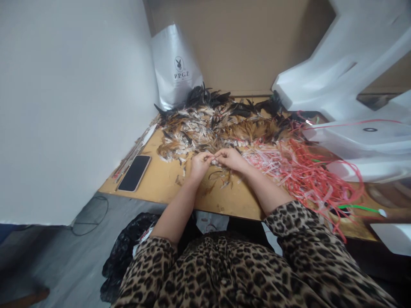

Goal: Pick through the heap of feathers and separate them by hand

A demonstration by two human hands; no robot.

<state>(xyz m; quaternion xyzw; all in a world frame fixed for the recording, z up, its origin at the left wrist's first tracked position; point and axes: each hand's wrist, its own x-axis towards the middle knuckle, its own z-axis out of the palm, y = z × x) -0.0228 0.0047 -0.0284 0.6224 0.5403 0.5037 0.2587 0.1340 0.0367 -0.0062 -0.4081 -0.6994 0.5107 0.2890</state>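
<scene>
Over the wooden table (167, 179), left hand (201, 164) and right hand (231, 159) meet fingertip to fingertip — pinched together on a small feather (215, 160), just before the feather pile (218, 124) and red strips (305, 171).

Soft, even daylight, fairly bright; source seems above and right of the worktop (167, 182). White foam sheets (353, 64) right of the worktop glare, nearly blown out, w/ soft blur. White wall (64, 107) left of it evenly lit, no hard shadow. Under the worktop's near edge it's dim; black bag (125, 252) lost in shadow. Wide-angle distortion: the worktop edges bow, corners stretch. Feather pile (218, 124) mid-worktop fairly sharp; bottom frame softer.
</scene>
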